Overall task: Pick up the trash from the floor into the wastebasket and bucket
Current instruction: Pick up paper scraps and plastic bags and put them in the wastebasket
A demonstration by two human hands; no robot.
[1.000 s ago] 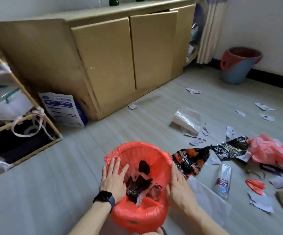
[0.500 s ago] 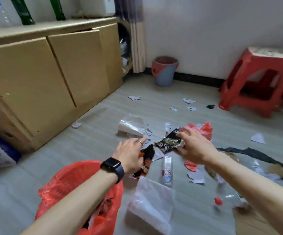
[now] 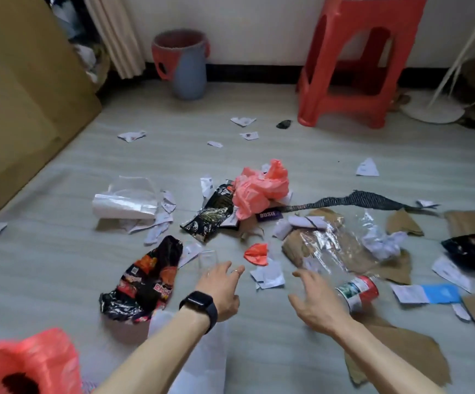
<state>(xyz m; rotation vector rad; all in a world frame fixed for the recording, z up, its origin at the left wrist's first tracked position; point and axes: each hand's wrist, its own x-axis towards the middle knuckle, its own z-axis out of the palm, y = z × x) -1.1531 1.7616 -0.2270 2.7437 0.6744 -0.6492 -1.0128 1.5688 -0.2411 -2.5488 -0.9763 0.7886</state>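
Both hands hovered over the trash mid-floor, holding nothing. Left hand: fingers loosely extended over a clear bottle, possibly touching it; too blurry to tell. Right hand: fingers spread, just beside a crushed bottle with a red-green label. A black-red wrapper lay left of the left hand, a pink bag farther in. The red-lined wastebasket sat at the floor's near left corner and the bucket at its far edge, near a red stool.
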